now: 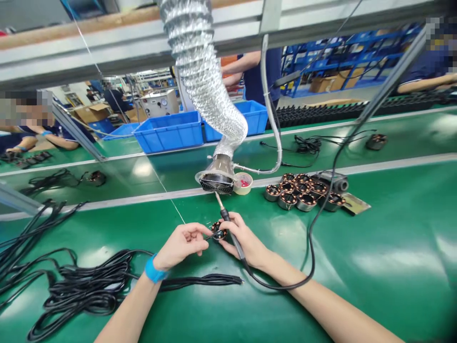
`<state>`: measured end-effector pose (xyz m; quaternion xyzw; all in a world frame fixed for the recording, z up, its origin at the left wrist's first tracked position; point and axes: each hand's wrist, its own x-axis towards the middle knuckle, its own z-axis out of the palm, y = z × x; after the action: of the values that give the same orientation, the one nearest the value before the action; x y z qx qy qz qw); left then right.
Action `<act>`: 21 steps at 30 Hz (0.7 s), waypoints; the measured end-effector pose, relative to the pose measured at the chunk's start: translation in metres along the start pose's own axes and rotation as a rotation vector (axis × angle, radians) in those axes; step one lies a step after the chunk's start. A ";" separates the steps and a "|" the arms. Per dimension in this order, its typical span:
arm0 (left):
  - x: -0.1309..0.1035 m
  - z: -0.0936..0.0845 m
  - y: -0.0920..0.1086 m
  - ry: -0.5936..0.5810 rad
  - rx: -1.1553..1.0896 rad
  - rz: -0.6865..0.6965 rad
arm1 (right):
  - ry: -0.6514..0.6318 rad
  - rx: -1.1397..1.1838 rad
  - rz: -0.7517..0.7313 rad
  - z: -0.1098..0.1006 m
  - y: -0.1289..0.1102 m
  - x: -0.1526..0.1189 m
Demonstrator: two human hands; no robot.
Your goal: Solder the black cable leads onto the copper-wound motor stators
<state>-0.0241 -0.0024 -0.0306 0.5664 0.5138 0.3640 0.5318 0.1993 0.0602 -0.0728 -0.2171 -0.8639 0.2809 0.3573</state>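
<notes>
My right hand [246, 240] is closed around a soldering iron [228, 223], whose tip points away from me towards the fume hood. Those same fingers also steady a small ring-shaped motor stator [218, 231] with copper windings. At the stator's left side, my left hand [185, 244] has its fingers pinched together on a thin dark wire that runs to the stator; the fingers partly hide it. A blue band [154, 269] circles my left wrist. From the iron's handle a black cord [312, 238] loops up to the right.
Ahead are a fume hood [217, 177] on a foil duct [203, 62] and a round tub [243, 184]. Several stators [305, 201] stand to the right. Coiled black cables [89, 281] lie left, cut cable ends [207, 281] nearby. Blue bins [169, 133] and other people are beyond.
</notes>
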 end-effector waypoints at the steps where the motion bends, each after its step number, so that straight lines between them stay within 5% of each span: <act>1: 0.001 0.001 -0.001 0.031 -0.021 0.015 | 0.007 0.011 -0.001 -0.001 -0.005 0.001; 10: 0.003 0.012 0.002 0.083 -0.180 0.080 | 0.358 0.106 0.062 0.006 -0.044 0.017; 21: 0.007 0.018 -0.004 0.174 -0.258 0.113 | 0.505 0.154 0.160 0.028 -0.033 0.017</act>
<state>-0.0063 0.0003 -0.0383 0.4876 0.4742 0.5039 0.5324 0.1620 0.0357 -0.0597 -0.3199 -0.7038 0.3099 0.5535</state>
